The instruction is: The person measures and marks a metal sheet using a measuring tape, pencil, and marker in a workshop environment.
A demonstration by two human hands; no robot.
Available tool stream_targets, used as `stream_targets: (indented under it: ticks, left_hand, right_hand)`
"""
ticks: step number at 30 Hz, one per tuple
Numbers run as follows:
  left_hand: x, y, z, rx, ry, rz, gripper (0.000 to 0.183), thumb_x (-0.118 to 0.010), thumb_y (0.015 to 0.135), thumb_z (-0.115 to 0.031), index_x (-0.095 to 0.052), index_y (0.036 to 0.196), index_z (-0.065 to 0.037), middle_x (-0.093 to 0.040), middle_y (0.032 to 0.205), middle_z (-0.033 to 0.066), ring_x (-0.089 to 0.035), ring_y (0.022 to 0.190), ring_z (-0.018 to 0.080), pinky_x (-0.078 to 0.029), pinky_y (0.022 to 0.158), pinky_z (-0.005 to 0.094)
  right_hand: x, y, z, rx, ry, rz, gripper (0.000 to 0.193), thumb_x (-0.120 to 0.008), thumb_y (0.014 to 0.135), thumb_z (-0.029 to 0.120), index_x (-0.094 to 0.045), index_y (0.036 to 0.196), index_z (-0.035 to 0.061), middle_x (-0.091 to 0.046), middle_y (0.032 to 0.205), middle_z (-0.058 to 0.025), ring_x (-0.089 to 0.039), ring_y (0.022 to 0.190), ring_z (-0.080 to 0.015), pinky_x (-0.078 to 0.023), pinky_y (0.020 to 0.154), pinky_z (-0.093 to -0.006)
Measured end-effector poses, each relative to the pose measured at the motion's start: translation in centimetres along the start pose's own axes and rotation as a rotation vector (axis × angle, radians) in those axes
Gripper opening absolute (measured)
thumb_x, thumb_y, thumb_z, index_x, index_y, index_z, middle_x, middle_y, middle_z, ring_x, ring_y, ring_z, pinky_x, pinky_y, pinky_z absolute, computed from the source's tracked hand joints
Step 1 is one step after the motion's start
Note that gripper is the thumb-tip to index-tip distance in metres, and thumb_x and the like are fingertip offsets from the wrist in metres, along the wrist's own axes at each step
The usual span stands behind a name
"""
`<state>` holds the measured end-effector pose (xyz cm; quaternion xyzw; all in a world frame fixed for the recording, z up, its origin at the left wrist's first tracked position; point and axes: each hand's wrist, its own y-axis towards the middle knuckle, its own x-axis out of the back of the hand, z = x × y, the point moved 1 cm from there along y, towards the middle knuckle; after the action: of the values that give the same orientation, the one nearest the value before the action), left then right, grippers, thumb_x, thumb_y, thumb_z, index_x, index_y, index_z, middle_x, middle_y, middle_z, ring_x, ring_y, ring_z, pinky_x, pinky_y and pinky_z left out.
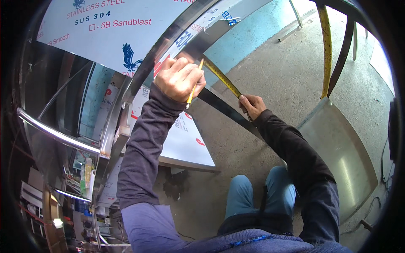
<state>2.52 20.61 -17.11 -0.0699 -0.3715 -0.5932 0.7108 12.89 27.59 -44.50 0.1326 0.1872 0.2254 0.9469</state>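
My left hand (179, 79) is closed in a fist, with a yellow pencil (194, 89) sticking out past its fingers. It rests at the edge of a metal frame partly covered in printed white film. From beside this fist a yellow tape measure blade (221, 78) runs down and right to my right hand (252, 106). The right fingers are closed round that end of the tape measure; its case is mostly hidden. A dark, shiny metal bar (230, 111) passes below the blade, near both hands. Whether the left fingers also touch the blade, I cannot tell.
A large film-covered steel sheet (105, 36) stands at upper left, above a polished tubular rail (63, 134). Another film-covered panel (185, 141) lies lower down. A curved bare metal sheet (341, 156) is at right, near a yellow upright bar (325, 50). Concrete floor lies beneath.
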Motion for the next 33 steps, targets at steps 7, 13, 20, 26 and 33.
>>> stream_targets:
  ticks: [7,13,20,26,33]
  left_hand:
    - [0.3,0.0,-0.2,0.006,-0.052,-0.012,0.021,-0.07,0.059,0.001,-0.053,0.069,-0.008,-0.059,0.068,0.0018,-0.056,0.061,0.0167,-0.042,0.06,0.03]
    - [-0.1,-1.3,0.3,0.1,-0.133,-0.321,0.024,-0.063,0.068,0.004,-0.05,0.086,-0.006,-0.058,0.077,0.0083,-0.056,0.063,0.0223,-0.048,0.056,0.031]
    - [-1.2,-2.2,1.6,0.032,-0.104,-0.463,0.015,-0.066,0.072,-0.01,-0.053,0.08,-0.008,-0.058,0.074,0.0064,-0.06,0.069,0.0223,-0.05,0.062,0.0338]
    - [2.9,-5.9,-9.2,0.511,-0.238,-0.429,0.013,-0.063,0.067,-0.018,-0.056,0.072,-0.01,-0.046,0.065,0.0045,-0.05,0.066,0.0238,-0.041,0.058,0.0365]
    - [25.8,-23.6,-36.0,1.62,-0.9,-0.032,0.019,-0.062,0.083,-0.003,-0.055,0.101,-0.003,-0.058,0.084,0.0091,-0.061,0.076,0.0233,-0.05,0.065,0.0338]
  right_hand:
    - [0.2,-0.2,-0.2,-0.016,0.015,0.018,0.038,-0.05,0.096,0.032,-0.058,0.074,0.0022,-0.051,0.061,-0.0025,-0.042,0.053,-0.0106,-0.037,0.048,-0.0279]
    - [1.1,0.0,-1.0,-0.149,0.088,0.09,0.039,-0.052,0.094,0.036,-0.059,0.074,0.0033,-0.052,0.062,-0.0019,-0.045,0.053,-0.0104,-0.039,0.049,-0.0277]
    - [0.8,2.3,-3.0,-0.443,0.193,-0.063,0.034,-0.056,0.09,0.043,-0.05,0.071,0.016,-0.042,0.054,0.003,-0.041,0.04,-0.0112,-0.035,0.038,-0.0274]
    - [3.0,1.0,-4.1,-0.855,0.564,-0.319,0.041,-0.044,0.091,0.051,-0.061,0.093,0.0132,-0.062,0.071,-0.0009,-0.056,0.057,-0.02,-0.049,0.054,-0.0407]
    - [-6.8,-20.6,7.3,-0.885,0.325,-0.297,0.036,-0.048,0.092,0.045,-0.048,0.076,0.013,-0.047,0.058,-0.0039,-0.05,0.052,-0.021,-0.043,0.047,-0.0361]
